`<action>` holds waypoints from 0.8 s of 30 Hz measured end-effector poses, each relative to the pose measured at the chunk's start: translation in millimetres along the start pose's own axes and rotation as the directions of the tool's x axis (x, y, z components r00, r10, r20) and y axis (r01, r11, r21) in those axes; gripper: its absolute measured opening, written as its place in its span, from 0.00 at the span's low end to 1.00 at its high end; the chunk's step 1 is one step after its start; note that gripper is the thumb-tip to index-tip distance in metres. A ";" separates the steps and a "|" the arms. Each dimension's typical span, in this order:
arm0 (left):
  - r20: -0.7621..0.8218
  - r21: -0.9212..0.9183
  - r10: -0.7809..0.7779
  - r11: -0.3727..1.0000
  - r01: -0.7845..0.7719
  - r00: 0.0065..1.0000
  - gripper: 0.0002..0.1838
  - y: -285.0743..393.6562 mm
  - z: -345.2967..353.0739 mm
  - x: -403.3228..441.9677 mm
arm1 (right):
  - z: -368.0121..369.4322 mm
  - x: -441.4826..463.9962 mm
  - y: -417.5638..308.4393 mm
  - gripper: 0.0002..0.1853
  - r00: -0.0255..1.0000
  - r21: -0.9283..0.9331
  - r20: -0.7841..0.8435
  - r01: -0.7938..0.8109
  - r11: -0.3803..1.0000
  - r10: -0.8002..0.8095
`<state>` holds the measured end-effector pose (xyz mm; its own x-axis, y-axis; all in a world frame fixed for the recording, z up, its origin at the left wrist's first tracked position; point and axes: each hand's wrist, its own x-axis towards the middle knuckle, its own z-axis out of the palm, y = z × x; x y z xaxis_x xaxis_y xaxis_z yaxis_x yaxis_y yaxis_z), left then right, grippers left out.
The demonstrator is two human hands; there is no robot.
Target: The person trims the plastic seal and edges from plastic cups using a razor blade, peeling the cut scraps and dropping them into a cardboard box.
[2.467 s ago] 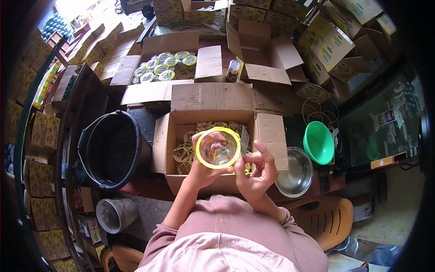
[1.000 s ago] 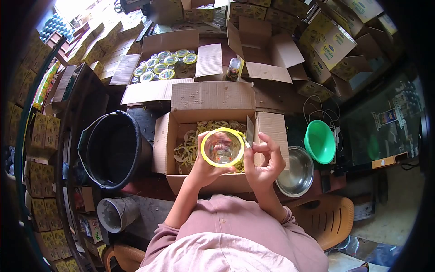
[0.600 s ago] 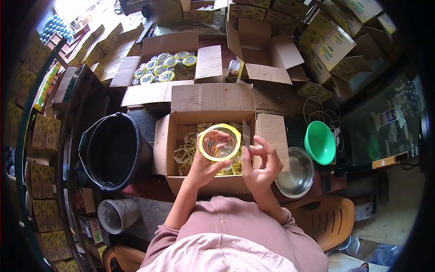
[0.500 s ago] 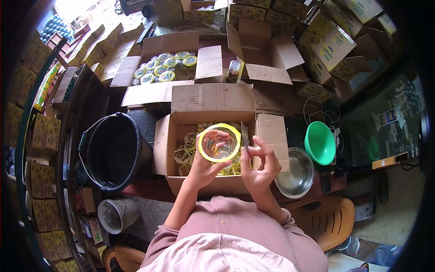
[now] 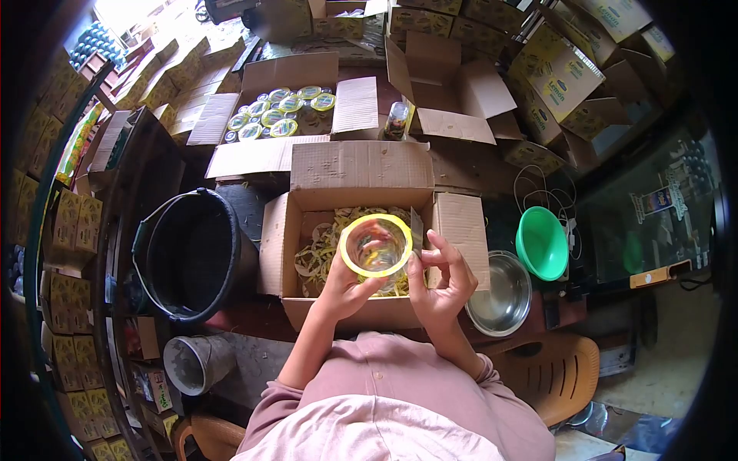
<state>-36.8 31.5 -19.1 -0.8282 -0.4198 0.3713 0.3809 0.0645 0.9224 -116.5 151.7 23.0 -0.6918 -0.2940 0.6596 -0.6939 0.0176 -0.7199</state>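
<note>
A clear plastic cup (image 5: 377, 257) with a yellow rim sits in my left hand (image 5: 344, 288), its mouth facing up at me. The fingers wrap round the cup from the left and below, showing through its wall. My right hand (image 5: 444, 286) pinches a thin, flat grey blade (image 5: 417, 227), which stands up beside the right edge of the rim. Whether blade and rim touch I cannot tell. Both hands are above an open cardboard box (image 5: 361, 201) holding curled yellow and pale strips (image 5: 319, 250).
A black bucket (image 5: 146, 265) stands left of the box. On the right are a green bowl (image 5: 542, 242) and a metal bowl (image 5: 500, 296). Beyond, a carton (image 5: 288, 69) holds several lidded cups (image 5: 270, 119); a jar (image 5: 396, 119) stands beside it. An orange chair (image 5: 550, 373) is at lower right.
The cup has shifted slightly right and toward me, and its rim has turned or tilted a little. My right hand stays nearly in place with the blade.
</note>
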 end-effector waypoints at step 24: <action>0.062 0.469 0.090 0.877 -0.109 0.994 0.40 12.4 1.7 -0.6 | -1.4 6.7 1.0 0.19 0.990 -0.109 0.035 0.140 0.984 -0.137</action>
<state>-32.3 34.1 -7.8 -0.8145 -0.3553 0.4587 0.2313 0.5263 0.8182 -122.2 151.1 27.0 -0.5827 -0.3265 0.7442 -0.8016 0.0802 -0.5925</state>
